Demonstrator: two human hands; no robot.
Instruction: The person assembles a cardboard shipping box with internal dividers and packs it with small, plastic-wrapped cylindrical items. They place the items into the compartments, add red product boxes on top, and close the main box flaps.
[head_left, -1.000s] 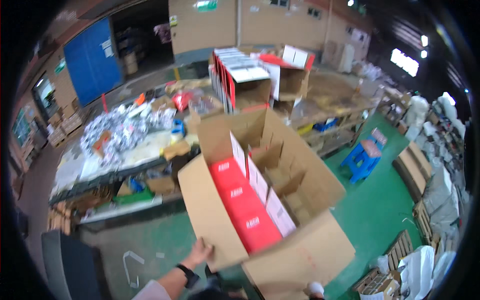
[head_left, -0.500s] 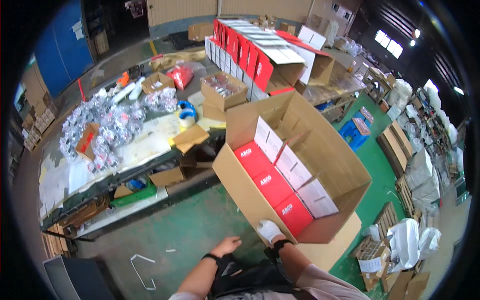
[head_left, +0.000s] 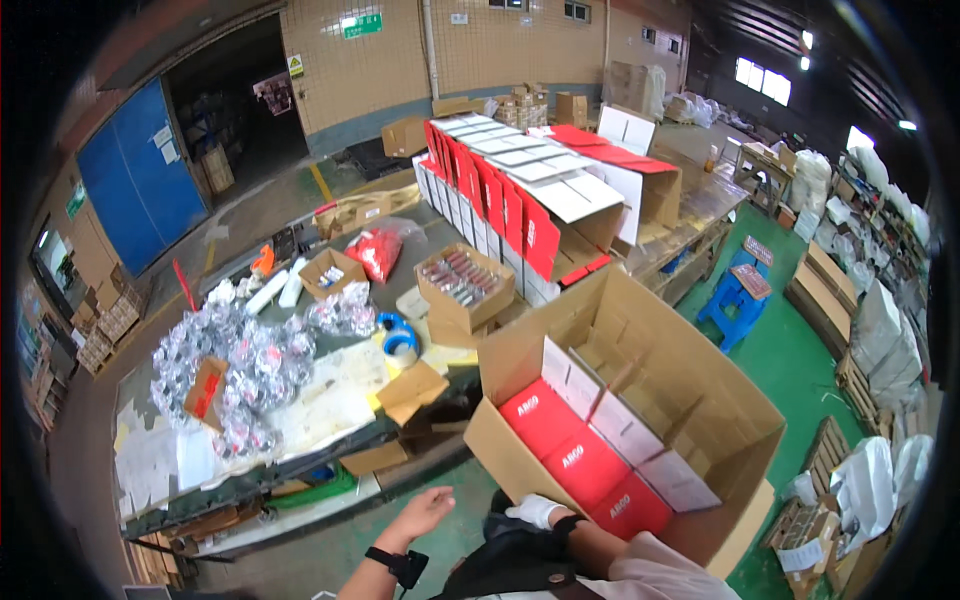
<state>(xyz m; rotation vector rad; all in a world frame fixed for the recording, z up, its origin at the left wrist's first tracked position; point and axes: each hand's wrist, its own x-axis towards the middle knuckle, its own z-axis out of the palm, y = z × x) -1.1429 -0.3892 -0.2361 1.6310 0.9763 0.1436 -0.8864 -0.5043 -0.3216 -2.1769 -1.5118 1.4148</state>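
A large brown carton (head_left: 640, 340) stands open in front of me on the right. In its near row lie several red boxes (head_left: 587, 457), with white-faced ones (head_left: 625, 430) behind them. My right hand (head_left: 535, 511), in a white glove, is close against the carton's near side; its fingers are too indistinct to read. Bare and empty, my left hand (head_left: 425, 512) reaches out left of the carton with its fingers extended. A smaller carton of shiny packed items (head_left: 465, 290) sits on the workbench (head_left: 330, 400) beyond.
Many plastic-wrapped items (head_left: 240, 360) cover the bench at left, near tape rolls (head_left: 399, 343) and a cardboard piece (head_left: 411, 391). Red-and-white open boxes (head_left: 520, 190) form a long row behind the carton. At right are a blue stool (head_left: 733, 305) and bagged goods (head_left: 868, 490).
The view has swung upward and left, so the scene sits lower. My left hand has come up towards the bench. My right hand has shifted slightly back along the carton's near side.
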